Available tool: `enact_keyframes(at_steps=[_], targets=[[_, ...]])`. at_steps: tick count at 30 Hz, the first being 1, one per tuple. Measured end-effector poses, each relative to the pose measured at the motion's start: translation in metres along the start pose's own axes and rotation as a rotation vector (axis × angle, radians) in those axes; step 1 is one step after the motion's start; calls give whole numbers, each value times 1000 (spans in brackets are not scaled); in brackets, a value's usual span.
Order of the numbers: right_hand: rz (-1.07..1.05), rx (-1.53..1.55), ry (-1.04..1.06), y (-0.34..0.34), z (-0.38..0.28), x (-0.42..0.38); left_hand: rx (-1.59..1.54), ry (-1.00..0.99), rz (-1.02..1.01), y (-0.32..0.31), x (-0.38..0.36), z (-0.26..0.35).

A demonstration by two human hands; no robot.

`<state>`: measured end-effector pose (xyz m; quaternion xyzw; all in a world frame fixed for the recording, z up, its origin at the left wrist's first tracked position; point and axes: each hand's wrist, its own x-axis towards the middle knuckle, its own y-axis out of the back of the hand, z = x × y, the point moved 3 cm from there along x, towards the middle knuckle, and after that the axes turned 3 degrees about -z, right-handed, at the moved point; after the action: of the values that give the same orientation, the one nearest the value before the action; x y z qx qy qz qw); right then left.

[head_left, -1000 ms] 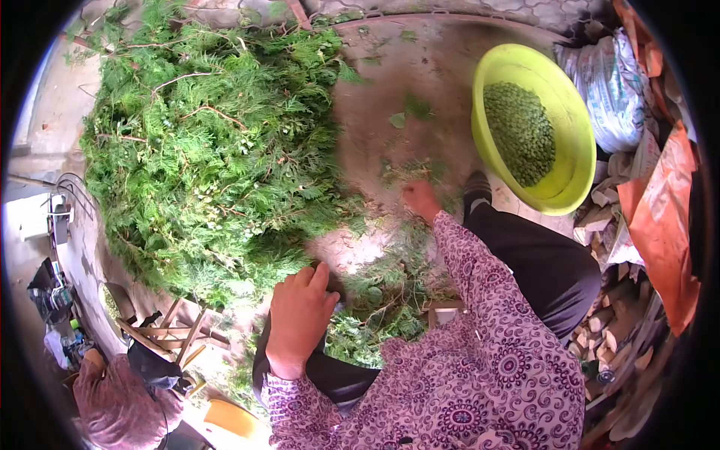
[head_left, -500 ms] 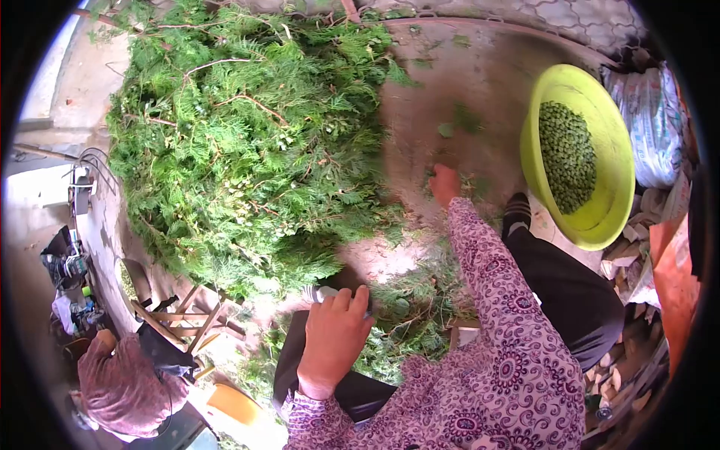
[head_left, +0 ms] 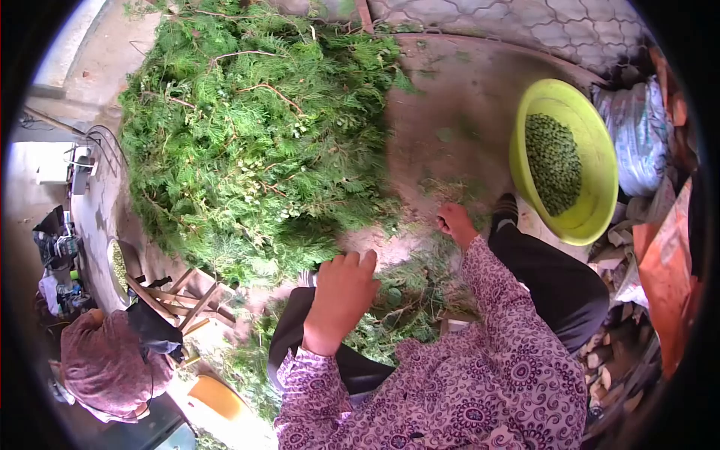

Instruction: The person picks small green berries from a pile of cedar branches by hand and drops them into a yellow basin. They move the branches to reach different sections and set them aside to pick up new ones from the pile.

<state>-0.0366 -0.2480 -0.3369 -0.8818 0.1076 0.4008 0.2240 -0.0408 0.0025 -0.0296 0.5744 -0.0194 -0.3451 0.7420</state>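
Observation:
My left hand [head_left: 341, 304] is above my left knee, its back to the camera and its fingers curled downward; whatever they hold, if anything, is hidden. My right hand [head_left: 459, 223] is closed in front of my right leg, with a small dark spot at its fingertips that is too small to name. A large heap of green conifer branches [head_left: 255, 150] spreads in front of me to the left. More loose conifer sprigs [head_left: 405, 300] lie between my legs. To the right stands a yellow-green basin [head_left: 604, 180] holding many small green cones [head_left: 553, 161].
A person [head_left: 112, 360] sits at the lower left, near a wooden stool frame [head_left: 191, 296] and an orange-yellow container [head_left: 217, 397]. A pale woven sack [head_left: 637, 135] stands behind the basin. Orange sheeting [head_left: 667, 270] and chopped wood [head_left: 615, 352] are at the right.
My right hand has drawn back toward me from the bare floor, its forearm now more bent. My left hand stays over the knee, slightly higher in view. The camera view has shifted a little.

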Motion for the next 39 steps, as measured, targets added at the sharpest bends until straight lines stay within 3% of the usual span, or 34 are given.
enact_keyframes(at_steps=[2,6,8,9,11,15,18,21,23,25,27,29,30,33,34,36,37,39], targets=[[34,-330,133,5,-12,-8,28,1,39,1,-5,0],[49,-555,221,-32,-11,-12,15,-18,74,-1,-10,0],[-31,-731,423,-52,14,2,99,-13,8,-10,-10,4],[-33,-729,416,-60,28,13,98,-10,1,-14,-10,6],[16,-1129,575,-77,51,30,46,-99,-33,-21,-11,15],[1,-1213,476,-101,80,48,44,-87,-36,-22,-12,9],[60,-1457,407,-107,82,44,112,-47,-67,-22,-14,5],[24,-1394,355,-101,77,48,111,-60,-54,-22,-16,7],[16,-1323,491,-92,55,33,97,-78,-32,-20,-17,8],[9,-1008,393,-77,28,14,108,-109,4,-18,-19,9],[36,-1083,639,-55,-10,-8,110,-109,32,-14,-22,9],[190,-981,412,-16,-56,-25,114,-113,66,-12,-25,9],[236,-776,465,-9,-88,-53,108,-120,85,-11,-26,9],[554,-725,613,35,-181,-109,111,-126,115,-9,-30,10],[664,-842,591,79,-206,-103,118,-120,110,-6,-32,9],[1108,-1179,763,112,-251,-117,114,-119,110,-4,-32,8],[1114,-1175,773,109,-257,-122,105,-108,96,-4,-32,7],[1358,-1407,732,99,-271,-130,108,-103,117,-4,-33,4]])
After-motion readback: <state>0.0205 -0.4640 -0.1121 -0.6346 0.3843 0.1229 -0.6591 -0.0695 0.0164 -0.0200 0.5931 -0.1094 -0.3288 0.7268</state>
